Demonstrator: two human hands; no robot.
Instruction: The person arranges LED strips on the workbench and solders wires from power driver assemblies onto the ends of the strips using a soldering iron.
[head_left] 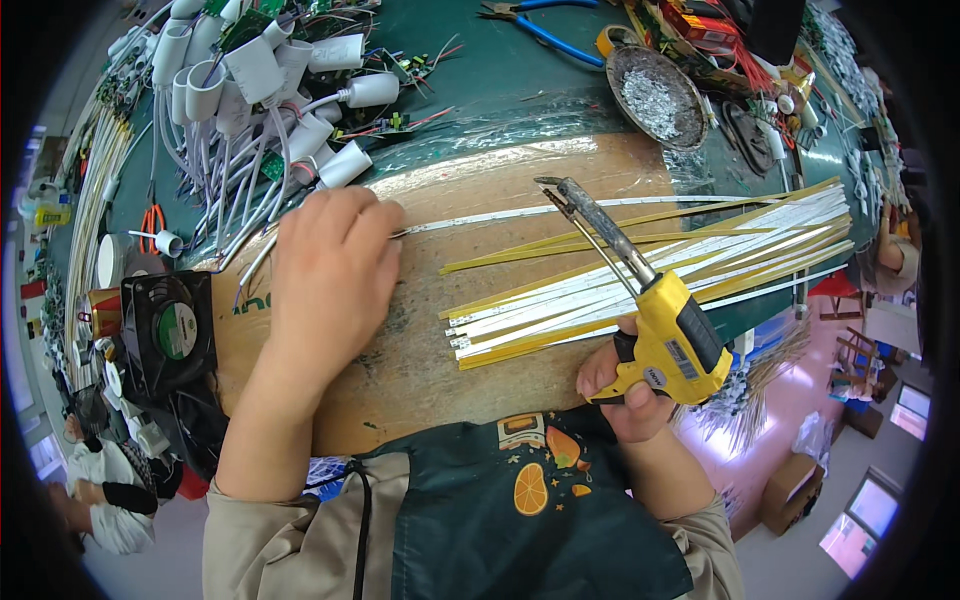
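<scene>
My left hand (335, 270) presses down on the near end of a thin white strip (560, 212) that runs to the right across a brown wooden board (420, 370). My right hand (625, 385) grips a yellow and black soldering gun (672, 335) by its handle. The gun's metal tip (553, 186) points up and left, and reaches the white strip near its middle. Just right of the gun lies a fanned pile of several white and yellow strips (680, 270).
A heap of white plastic caps with wires (270, 90) fills the upper left. A black fan (170, 335) stands at the left. A round metal dish of solder scraps (655, 95) and blue-handled pliers (545, 25) lie at the back. Another person (100, 490) sits at lower left.
</scene>
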